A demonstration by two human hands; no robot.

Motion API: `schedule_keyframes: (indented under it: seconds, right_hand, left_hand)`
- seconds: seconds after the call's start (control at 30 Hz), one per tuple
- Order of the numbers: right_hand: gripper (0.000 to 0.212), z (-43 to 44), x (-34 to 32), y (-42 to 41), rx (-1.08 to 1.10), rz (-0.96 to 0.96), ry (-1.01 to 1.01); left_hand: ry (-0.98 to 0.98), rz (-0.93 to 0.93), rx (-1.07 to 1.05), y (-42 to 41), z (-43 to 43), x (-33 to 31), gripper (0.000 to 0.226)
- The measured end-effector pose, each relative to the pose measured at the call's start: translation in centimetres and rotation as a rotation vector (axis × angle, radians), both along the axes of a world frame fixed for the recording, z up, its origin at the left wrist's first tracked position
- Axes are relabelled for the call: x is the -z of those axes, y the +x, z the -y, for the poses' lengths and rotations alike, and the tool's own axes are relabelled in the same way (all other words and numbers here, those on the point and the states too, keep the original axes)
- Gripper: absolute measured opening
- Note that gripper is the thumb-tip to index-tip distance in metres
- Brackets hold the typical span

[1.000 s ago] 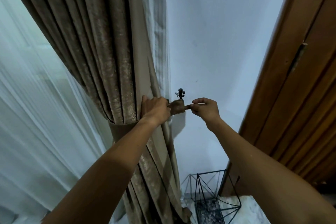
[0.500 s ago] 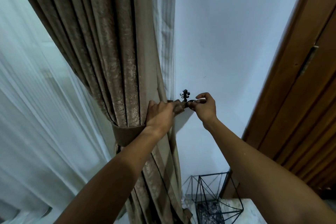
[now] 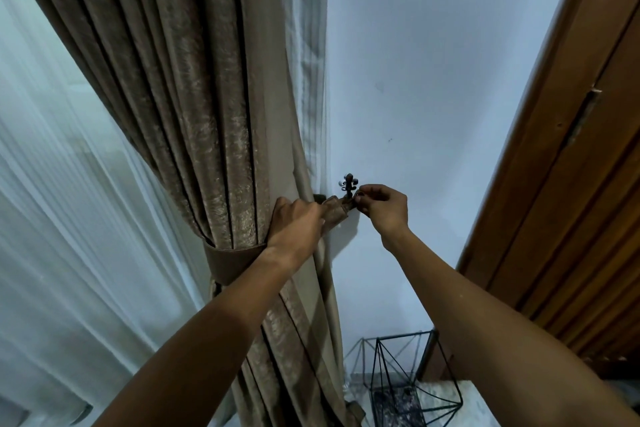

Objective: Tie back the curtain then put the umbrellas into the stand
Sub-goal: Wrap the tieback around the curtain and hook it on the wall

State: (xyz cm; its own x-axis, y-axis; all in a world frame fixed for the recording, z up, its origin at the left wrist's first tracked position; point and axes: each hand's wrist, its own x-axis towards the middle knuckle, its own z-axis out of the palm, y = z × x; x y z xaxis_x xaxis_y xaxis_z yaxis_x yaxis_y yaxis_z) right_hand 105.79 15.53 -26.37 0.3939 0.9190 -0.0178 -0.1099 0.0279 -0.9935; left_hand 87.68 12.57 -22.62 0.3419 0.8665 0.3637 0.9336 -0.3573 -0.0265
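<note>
A brown pleated curtain (image 3: 194, 107) hangs gathered at its waist by a brown tieback band (image 3: 228, 262). My left hand (image 3: 296, 224) presses on the band's end (image 3: 334, 213) beside the curtain. My right hand (image 3: 381, 206) pinches the tip of the band at a dark ornate wall hook (image 3: 349, 185). A black wire umbrella stand (image 3: 412, 381) sits on the floor below my right arm. No umbrella is in view.
A sheer white curtain (image 3: 69, 218) fills the left side. The pale blue wall (image 3: 433, 80) is straight ahead, and a wooden door and frame (image 3: 571, 184) run along the right.
The tieback's end has been drawn closer to the wall hook, and my right hand has risen to the hook. The camera has moved nearer the wall.
</note>
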Motion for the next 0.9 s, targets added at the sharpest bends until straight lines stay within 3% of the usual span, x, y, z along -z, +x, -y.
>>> schedule_keyframes:
  seconds: [0.23,0.37,0.63,0.9]
  right_hand:
    - [0.028,-0.6,0.8,-0.4,0.04,0.038,0.018]
    - [0.02,-1.0,1.2,-0.6,0.058,0.047,0.045]
    - [0.015,-1.3,2.2,-1.5,0.06,0.065,0.003]
    - [0.009,-2.0,1.4,-1.5,0.188,0.123,-0.026]
  left_hand:
    - [0.068,0.017,0.091,0.0,1.1,-0.6,0.027]
    - [0.049,0.075,0.092,-0.2,0.8,-0.3,0.023]
    - [0.161,0.006,0.074,-0.7,0.8,2.2,0.028]
    - [0.13,-0.023,-0.074,-0.2,-0.2,2.7,0.026]
